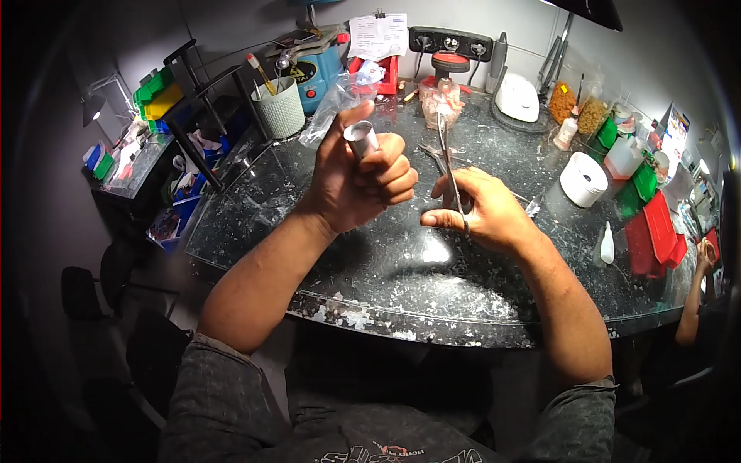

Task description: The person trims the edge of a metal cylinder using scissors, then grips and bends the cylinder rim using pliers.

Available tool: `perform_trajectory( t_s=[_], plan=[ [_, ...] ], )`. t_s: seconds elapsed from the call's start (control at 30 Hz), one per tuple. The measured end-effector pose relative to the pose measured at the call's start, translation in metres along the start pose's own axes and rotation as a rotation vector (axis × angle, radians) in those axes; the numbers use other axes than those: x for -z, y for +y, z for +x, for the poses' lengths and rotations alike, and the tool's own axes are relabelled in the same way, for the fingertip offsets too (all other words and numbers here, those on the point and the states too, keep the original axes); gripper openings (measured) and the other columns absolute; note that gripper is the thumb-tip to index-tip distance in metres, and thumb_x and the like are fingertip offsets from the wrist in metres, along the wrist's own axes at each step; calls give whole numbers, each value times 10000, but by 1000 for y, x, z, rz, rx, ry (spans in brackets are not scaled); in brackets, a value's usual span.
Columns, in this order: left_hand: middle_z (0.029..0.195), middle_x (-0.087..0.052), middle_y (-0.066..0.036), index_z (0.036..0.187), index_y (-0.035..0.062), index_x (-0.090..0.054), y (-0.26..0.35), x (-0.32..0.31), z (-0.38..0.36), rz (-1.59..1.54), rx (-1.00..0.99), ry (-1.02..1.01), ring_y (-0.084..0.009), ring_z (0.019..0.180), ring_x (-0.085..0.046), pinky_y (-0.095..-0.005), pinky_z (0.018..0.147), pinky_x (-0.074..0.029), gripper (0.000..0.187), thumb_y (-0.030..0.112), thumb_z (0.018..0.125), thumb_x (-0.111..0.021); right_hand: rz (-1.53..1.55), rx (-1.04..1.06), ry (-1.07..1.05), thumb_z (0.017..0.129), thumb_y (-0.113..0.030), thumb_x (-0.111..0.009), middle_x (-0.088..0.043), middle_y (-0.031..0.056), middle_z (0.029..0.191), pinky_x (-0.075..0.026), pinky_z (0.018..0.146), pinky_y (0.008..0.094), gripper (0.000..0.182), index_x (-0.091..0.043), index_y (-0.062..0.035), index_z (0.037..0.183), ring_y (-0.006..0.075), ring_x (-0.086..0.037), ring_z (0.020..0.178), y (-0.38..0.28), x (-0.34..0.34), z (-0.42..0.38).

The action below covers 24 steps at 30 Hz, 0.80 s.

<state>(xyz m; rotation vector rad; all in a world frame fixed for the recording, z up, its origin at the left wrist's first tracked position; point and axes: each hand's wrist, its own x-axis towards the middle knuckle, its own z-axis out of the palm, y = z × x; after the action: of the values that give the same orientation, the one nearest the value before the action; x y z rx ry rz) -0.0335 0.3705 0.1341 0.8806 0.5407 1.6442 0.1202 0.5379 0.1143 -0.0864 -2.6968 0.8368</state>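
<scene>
The small grey cylinder with a round open end (360, 140) is located above the black, white-spattered worktop (370, 262), inside the grasp of the person's left hand (364, 174). Its open end faces up and toward the head.

The left forearm rises from the rolled dark sleeve and angles inward over the table edge. The left hand is raised, with the index finger extended upward. The other fingers are curled, closing the hand partway around the cylinder. A clear, crumpled plastic bag (336, 104) is positioned directly behind this hand; contact between the two cannot be determined.

The right forearm reaches forward and inward from the opposite side. The right hand (480, 207) is partly open, thumb extended toward the left hand. It retains a long, slender metal tool with a scissor-like form (446, 158), whose shaft points up and away from the person. The two hands are apart.

Beyond the right hand, a metal hand tool with spread handles (434, 153) lies on the worktop. Further back stands a clear container of pinkish material (441, 106). A pale green textured pot (279, 110) holding slender tools is at the left rear, beside a blue machine (315, 76). A white cylindrical container (583, 180) and a white nozzle bottle (607, 244) occupy the right side. At the far right edge, a co-worker's hand (705, 253) is visible near a red object.
</scene>
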Motion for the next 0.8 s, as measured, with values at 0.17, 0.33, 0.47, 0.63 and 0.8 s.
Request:
perform_trajectory(
  t_s=[0.17, 0.33, 0.47, 0.63, 0.8],
  plan=[
    [444, -248, 23, 492, 171, -313, 0, 10, 1, 38, 42, -166, -148, 485, -238, -309, 480, -220, 647, 592, 977, -236, -6, 23, -12, 678, -650, -771, -641, 137, 936, -507, 837, 395, 665, -670, -49, 941, 301, -622, 951, 1, 0, 1],
    [396, -206, 1, 436, 151, -293, -6, 8, 0, 66, 107, -314, -168, 417, -189, -332, 434, -183, 653, 495, 984, -206, 2, 25, -11, 678, -642, -776, -645, 136, 938, -507, 839, 392, 659, -671, -48, 943, 300, -622, 959, 1, -1, 0],
    [388, -231, -13, 441, 139, -291, -6, 11, -2, 92, 120, -408, -174, 414, -195, -342, 435, -202, 576, 416, 945, -251, 4, 26, -12, 676, -631, -784, -647, 139, 945, -507, 850, 393, 656, -673, -47, 954, 303, -621, 965, 1, -1, 1],
    [403, -243, -15, 459, 137, -304, -6, 9, -2, 83, 52, -390, -173, 434, -209, -340, 444, -207, 532, 430, 904, -284, 6, 44, 37, 684, -604, -799, -652, 147, 964, -505, 869, 398, 645, -675, -44, 981, 309, -616, 983, 6, -2, 1],
    [554, -256, 30, 568, 146, -330, -2, 3, 2, -20, -45, 51, -124, 562, -262, -280, 496, -256, 560, 541, 961, -386, -121, -73, 385, 742, -436, -827, -624, 75, 936, -486, 750, 312, 532, -664, -53, 1072, 183, -576, 809, 49, 40, 10]
  ],
)
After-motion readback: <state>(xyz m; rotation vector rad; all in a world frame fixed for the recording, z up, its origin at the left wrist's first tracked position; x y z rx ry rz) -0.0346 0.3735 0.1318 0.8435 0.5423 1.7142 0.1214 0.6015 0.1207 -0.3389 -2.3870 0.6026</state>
